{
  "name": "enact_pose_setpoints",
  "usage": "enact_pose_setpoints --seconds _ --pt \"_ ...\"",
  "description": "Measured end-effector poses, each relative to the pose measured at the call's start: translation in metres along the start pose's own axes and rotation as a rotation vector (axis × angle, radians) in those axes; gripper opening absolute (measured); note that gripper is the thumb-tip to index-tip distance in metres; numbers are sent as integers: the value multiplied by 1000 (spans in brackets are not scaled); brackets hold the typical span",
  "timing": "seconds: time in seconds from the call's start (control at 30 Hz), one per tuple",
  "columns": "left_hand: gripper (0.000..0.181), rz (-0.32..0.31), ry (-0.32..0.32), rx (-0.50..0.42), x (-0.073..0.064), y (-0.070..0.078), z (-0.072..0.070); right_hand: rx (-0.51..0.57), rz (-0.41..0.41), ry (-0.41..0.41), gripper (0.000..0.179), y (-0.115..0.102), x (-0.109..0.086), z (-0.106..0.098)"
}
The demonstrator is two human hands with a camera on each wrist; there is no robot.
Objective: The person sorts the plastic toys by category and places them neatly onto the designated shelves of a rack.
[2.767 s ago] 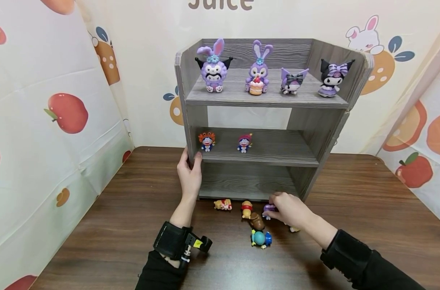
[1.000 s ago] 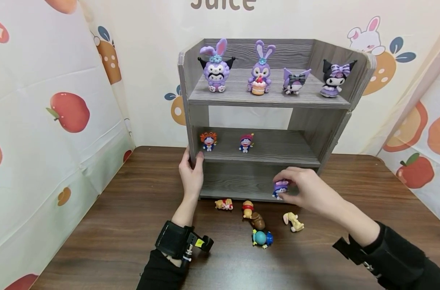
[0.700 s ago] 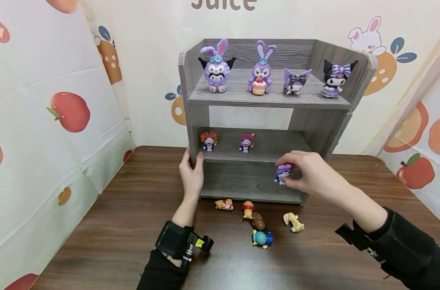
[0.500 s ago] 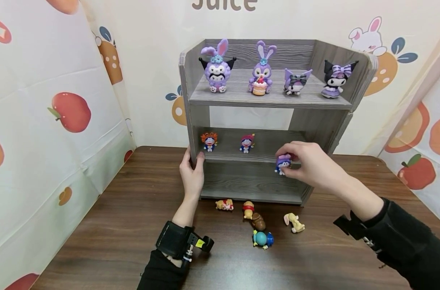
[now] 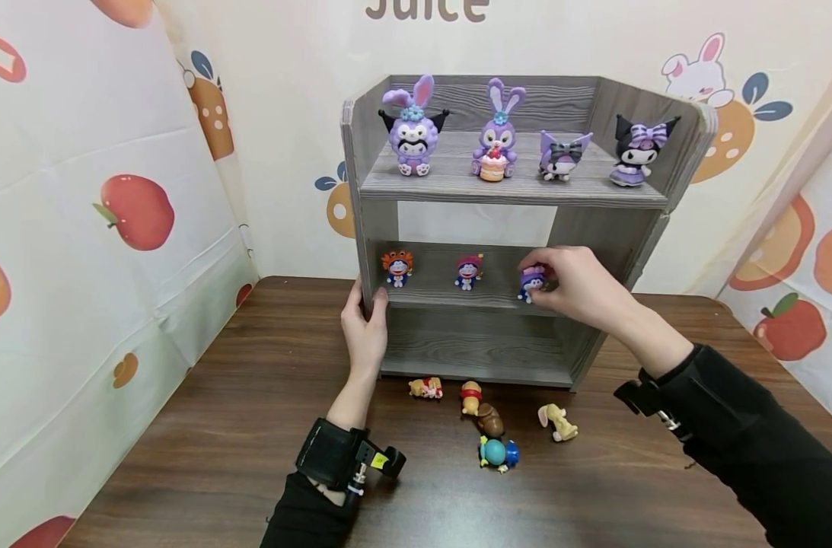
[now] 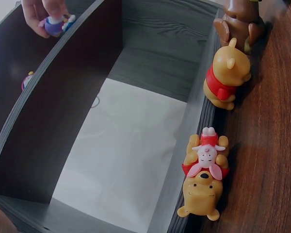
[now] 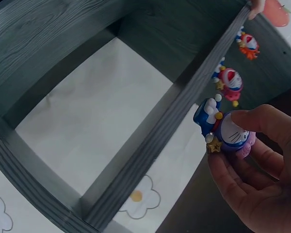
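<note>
My right hand (image 5: 580, 285) pinches a small blue-and-purple Doraemon figurine (image 5: 531, 283) between thumb and fingers at the front of the middle shelf (image 5: 498, 297). In the right wrist view the figurine (image 7: 228, 127) shows a white face and a yellow star; whether its feet touch the board I cannot tell. Left of it on that shelf stand a pink-hatted figurine (image 5: 467, 272) and an orange-maned one (image 5: 397, 268). My left hand (image 5: 364, 331) grips the left side panel of the grey wooden shelf unit (image 5: 368, 228), thumb in front.
Purple figurines, including a rabbit with a cake (image 5: 494, 144), stand on the top shelf. On the table before the unit lie a Pooh figurine with a piglet (image 5: 425, 388), another Pooh (image 5: 470, 397), a brown figurine (image 5: 489, 420), a teal-and-blue one (image 5: 498, 453) and a cream long-eared one (image 5: 558, 422).
My right hand has picked the blue-and-purple figurine off the table and raised it past the bottom shelf to the middle shelf. My left hand keeps its grip on the side panel.
</note>
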State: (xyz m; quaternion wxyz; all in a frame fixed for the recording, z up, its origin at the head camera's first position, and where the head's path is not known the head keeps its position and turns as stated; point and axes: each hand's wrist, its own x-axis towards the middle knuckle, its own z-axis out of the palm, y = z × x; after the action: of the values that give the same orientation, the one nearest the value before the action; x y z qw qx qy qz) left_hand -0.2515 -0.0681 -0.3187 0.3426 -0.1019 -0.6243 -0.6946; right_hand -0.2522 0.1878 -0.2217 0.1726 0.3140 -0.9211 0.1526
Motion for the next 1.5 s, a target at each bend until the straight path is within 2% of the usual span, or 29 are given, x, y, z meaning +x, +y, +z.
enact_pose_setpoints --seconds 0.43,1.03,1.27,1.4,1.5 --pt "39 -6 3 11 -1 0 1 5 85 -29 23 13 11 7" --pt "39 7 14 16 0 0 1 0 113 -48 28 18 14 10" --pt "38 13 14 19 -1 -1 1 2 129 -50 37 17 12 8" --pt "38 15 13 17 0 -1 1 12 148 -25 39 14 10 7" --pt "38 13 11 15 0 -1 1 4 137 36 38 13 8 6"
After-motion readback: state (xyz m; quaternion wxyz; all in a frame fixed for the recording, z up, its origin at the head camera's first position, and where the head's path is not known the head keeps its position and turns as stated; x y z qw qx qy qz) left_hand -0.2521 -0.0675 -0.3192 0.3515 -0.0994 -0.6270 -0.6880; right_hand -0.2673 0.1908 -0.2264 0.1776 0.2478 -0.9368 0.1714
